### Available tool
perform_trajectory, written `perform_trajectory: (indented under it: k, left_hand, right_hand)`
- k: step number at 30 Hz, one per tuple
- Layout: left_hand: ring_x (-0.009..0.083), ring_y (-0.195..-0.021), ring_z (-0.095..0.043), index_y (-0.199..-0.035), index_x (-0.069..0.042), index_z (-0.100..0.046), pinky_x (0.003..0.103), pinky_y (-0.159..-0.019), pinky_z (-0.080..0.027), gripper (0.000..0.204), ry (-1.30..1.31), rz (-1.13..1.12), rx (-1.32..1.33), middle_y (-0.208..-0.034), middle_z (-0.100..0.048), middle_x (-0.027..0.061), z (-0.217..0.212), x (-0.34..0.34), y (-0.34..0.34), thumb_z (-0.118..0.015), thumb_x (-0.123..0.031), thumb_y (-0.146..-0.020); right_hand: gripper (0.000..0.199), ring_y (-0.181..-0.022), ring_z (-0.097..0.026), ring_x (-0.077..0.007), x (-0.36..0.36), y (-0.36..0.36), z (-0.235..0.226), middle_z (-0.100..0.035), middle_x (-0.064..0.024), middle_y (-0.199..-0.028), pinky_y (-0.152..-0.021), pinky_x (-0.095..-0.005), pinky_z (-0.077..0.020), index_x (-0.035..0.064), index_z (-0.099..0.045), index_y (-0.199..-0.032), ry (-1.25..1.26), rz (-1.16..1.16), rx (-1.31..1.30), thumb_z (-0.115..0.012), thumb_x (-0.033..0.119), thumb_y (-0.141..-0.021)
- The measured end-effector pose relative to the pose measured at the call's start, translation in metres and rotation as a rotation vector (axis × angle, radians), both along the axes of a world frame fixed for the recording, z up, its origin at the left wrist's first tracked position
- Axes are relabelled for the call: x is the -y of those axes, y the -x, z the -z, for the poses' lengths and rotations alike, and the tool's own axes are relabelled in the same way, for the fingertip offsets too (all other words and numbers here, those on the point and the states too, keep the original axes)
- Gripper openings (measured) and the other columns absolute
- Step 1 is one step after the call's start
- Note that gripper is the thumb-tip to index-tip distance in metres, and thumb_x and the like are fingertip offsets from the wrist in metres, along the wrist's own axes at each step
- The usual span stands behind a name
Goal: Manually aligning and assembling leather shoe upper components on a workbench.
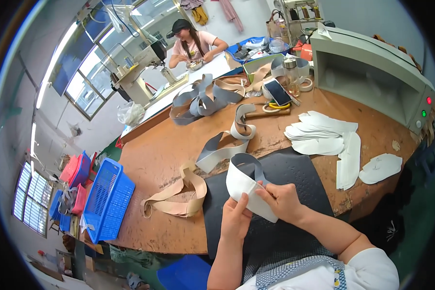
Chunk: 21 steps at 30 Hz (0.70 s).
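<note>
Both my hands are raised over the black mat [295, 166], gripping a curved band of sheet material [238, 180], white on its outer face and grey inside. My left hand [236, 217] pinches its lower left edge, thumb on the white face. On the other side my right hand [281, 199] holds the band between thumb and bent fingers. A white end hangs down between the hands, and the far part loops upward. Similar grey-and-white strips [222, 150] lie curled beyond the mat. Left of it are looped tan strips [194, 193].
Flat white cut pieces [324, 130] are stacked at right, before a grey machine [367, 72]. Farther back are a phone [277, 92], yellow-handled scissors [278, 106], a bottle [291, 77] and grey strips [198, 101]. A blue basket [108, 200] stands left. Another person [195, 46] works beyond the table.
</note>
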<state>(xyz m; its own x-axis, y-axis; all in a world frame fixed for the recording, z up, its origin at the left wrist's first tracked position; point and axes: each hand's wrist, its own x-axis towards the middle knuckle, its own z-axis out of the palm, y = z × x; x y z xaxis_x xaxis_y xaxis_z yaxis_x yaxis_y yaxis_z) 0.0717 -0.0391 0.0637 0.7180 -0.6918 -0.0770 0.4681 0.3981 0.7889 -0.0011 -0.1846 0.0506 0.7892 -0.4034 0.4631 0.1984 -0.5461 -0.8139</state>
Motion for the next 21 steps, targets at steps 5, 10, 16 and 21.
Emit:
perform_trajectory:
  k: [5, 10, 16, 21]
  left_hand:
    - [0.0328, -0.12, -0.062, -0.135, 0.009, -0.048, 0.042, -0.103, -0.05, 0.042, -0.021, -0.079, 0.062, -0.13, -0.061, 0.0243, -0.01, -0.003, 0.006, -0.056, -0.015, -0.101]
    - [0.0386, -0.103, -0.069, -0.127, 0.015, -0.053, 0.051, -0.09, -0.056, 0.039, 0.339, 0.235, 0.054, -0.117, -0.065, 0.0319, -0.044, -0.04, 0.012, -0.059, -0.009, -0.097]
    - [0.034, -0.085, -0.073, -0.123, 0.013, -0.058, 0.042, -0.078, -0.06, 0.038, 0.277, 0.373, 0.031, -0.108, -0.068, 0.0315, -0.053, -0.043, 0.015, -0.064, -0.005, -0.091]
    - [0.0268, -0.086, -0.074, -0.114, 0.011, -0.063, 0.035, -0.078, -0.06, 0.024, -0.077, 0.283, 0.138, -0.098, -0.072, 0.024, -0.057, -0.023, 0.004, -0.059, 0.003, -0.091]
  right_hand:
    - [0.035, -0.055, -0.064, -0.0307, 0.001, 0.002, 0.012, -0.06, -0.0156, -0.061, -0.05, -0.0369, -0.0473, 0.0025, -0.061, -0.072, -0.03, 0.025, 0.108, -0.058, 0.023, -0.099]
    - [0.041, -0.078, -0.063, -0.0219, 0.052, 0.011, -0.018, -0.064, -0.0119, -0.083, -0.069, -0.0355, -0.049, 0.0023, -0.062, -0.091, -0.19, 0.137, 0.217, -0.046, 0.038, -0.106]
    - [0.077, -0.089, -0.067, -0.0248, 0.036, 0.028, 0.004, -0.068, -0.0243, -0.106, -0.075, -0.0326, -0.0524, -0.0061, -0.061, -0.112, -1.159, -1.297, -0.17, -0.034, 0.065, -0.101]
    - [0.04, -0.049, -0.059, -0.0259, 0.065, 0.084, 0.023, -0.065, -0.0298, -0.077, -0.038, -0.0284, -0.0427, -0.004, -0.058, -0.11, -1.385, -1.157, -0.059, -0.075, 0.017, -0.08]
